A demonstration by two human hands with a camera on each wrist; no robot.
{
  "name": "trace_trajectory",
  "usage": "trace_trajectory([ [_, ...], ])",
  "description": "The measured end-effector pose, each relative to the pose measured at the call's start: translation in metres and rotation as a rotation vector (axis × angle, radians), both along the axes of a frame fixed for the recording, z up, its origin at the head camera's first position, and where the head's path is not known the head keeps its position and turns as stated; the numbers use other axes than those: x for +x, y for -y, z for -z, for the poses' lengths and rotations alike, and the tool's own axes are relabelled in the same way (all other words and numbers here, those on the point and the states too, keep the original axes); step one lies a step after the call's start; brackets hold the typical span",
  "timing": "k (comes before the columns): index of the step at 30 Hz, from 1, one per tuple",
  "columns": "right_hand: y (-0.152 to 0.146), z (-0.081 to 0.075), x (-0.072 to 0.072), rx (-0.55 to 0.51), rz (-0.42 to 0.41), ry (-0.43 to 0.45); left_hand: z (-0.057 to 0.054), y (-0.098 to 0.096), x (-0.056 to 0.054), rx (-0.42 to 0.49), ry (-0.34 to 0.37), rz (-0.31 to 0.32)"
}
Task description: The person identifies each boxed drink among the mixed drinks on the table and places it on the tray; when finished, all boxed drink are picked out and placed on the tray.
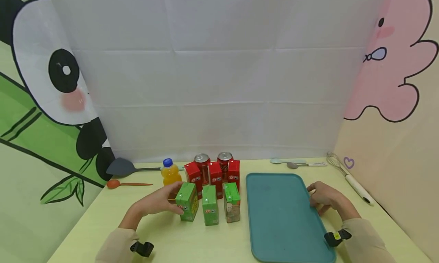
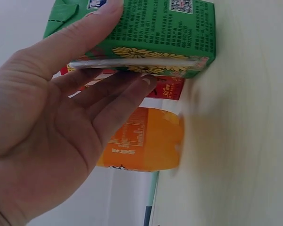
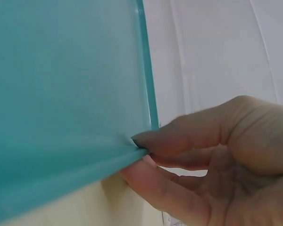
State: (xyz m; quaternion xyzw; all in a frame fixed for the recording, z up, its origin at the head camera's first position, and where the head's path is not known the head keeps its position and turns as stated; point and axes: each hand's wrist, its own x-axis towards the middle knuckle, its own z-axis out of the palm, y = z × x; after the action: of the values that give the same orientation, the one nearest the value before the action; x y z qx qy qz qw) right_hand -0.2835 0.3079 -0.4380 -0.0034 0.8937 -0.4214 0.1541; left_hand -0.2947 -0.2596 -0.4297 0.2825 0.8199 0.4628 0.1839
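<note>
My left hand point(image 1: 157, 202) holds the leftmost green drink carton point(image 1: 188, 202), with the thumb on one face and the fingers behind it in the left wrist view. Beside it stand two more green cartons, a middle one point(image 1: 210, 206) and a right one point(image 1: 232, 202). Behind the held carton, an orange juice bottle point(image 1: 170, 175) with a blue cap is close to my fingers. On the right, my right hand point(image 1: 326, 198) pinches the rim of a teal tray point(image 1: 282, 217) between thumb and fingers, as the right wrist view shows near the tray's corner.
Red cartons point(image 1: 215, 175) and two red cans point(image 1: 202, 167) stand behind the green cartons. A dark spatula point(image 1: 121, 167) and an orange spoon point(image 1: 114, 184) lie at back left. Small utensils point(image 1: 287, 161) lie behind the tray, and a whisk point(image 1: 356, 186) along the right wall.
</note>
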Motion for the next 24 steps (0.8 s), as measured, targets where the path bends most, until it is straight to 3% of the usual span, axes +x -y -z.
trace_trajectory([
  [24, 0.0, 0.0, -0.001, 0.016, -0.013, -0.024, 0.013, 0.0, 0.0, 0.044, 0.035, -0.017],
])
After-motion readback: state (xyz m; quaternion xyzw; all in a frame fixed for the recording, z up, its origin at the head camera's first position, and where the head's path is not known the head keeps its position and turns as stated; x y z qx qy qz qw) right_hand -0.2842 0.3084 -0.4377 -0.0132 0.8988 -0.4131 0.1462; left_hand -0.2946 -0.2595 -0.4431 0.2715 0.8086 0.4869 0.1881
